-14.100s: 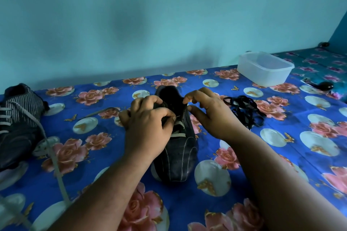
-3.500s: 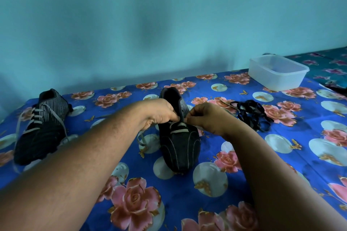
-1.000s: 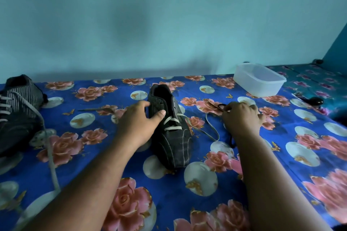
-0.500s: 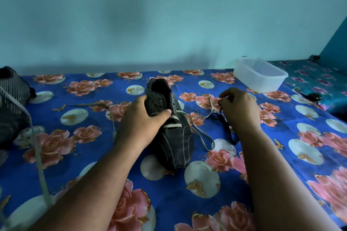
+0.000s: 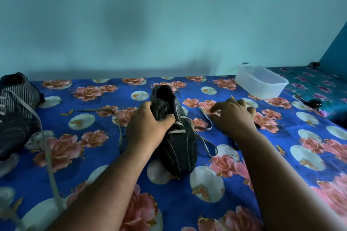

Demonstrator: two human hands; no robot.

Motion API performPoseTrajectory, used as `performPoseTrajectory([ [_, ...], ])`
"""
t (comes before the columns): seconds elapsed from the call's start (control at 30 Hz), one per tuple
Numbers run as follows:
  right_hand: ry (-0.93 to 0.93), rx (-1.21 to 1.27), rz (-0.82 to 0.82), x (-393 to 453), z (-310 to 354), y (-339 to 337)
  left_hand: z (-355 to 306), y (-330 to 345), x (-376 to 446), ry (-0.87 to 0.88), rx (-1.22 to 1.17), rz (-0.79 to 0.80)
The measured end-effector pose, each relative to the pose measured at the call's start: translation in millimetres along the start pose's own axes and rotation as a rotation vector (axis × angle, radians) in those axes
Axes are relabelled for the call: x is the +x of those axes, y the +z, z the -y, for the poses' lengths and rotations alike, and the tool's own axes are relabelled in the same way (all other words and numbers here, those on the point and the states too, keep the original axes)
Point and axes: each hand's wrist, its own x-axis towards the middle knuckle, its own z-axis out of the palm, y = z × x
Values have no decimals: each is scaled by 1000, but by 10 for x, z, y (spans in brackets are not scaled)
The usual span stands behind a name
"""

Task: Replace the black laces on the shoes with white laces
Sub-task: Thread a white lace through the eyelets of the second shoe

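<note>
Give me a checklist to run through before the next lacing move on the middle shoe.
1. Shoe steadied: ok. The left hand grips the middle shoe at its side.
2. White lace started: ok. It crosses the lower eyelets; upper eyelets are bare.
3. Free lace end in hand: not ok. The right hand rests on the cloth, and the lace loops loose beside the shoe.
4. Black laces out of the way: cannot tell. They are mostly hidden under the right hand.
5. Other shoe laced: ok, white lace in it, its end trailing.
</note>
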Motion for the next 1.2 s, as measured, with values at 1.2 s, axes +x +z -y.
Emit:
performPoseTrajectory([
  [1.2, -369, 875, -33, -273, 645, 137, -106, -163, -177, 174, 88, -35],
])
